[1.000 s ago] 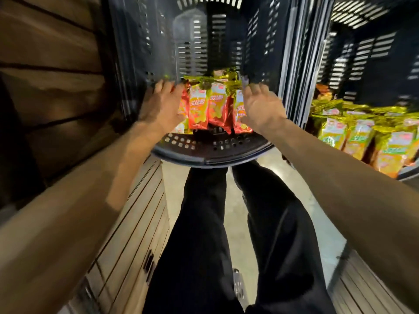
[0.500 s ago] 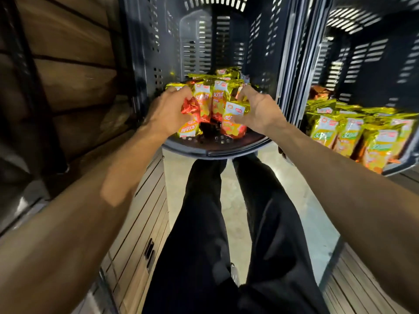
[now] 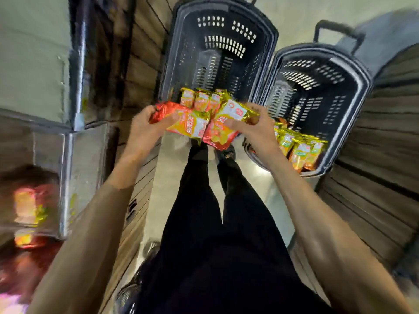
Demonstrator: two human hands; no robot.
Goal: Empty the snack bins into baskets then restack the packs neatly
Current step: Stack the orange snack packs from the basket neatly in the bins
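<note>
Left hand [image 3: 142, 130] and right hand [image 3: 251, 130], fingers [image 3: 147, 112] curled around a bundle of snack packs [image 3: 192, 126], hold it at the near rim of a dark basket [image 3: 217, 10]; a second basket [image 3: 365, 87], also holding packs, stands to the right.

Black trousers [image 3: 204, 211] over pale floor [image 3: 169, 175], wooden panelling [image 3: 381, 168] either side.

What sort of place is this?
Probably a retail store aisle, mid-restock: two black plastic shopping baskets on the floor holding many identical snack packs, a clear display bin at left, and wood-slat fixtures on both sides.
</note>
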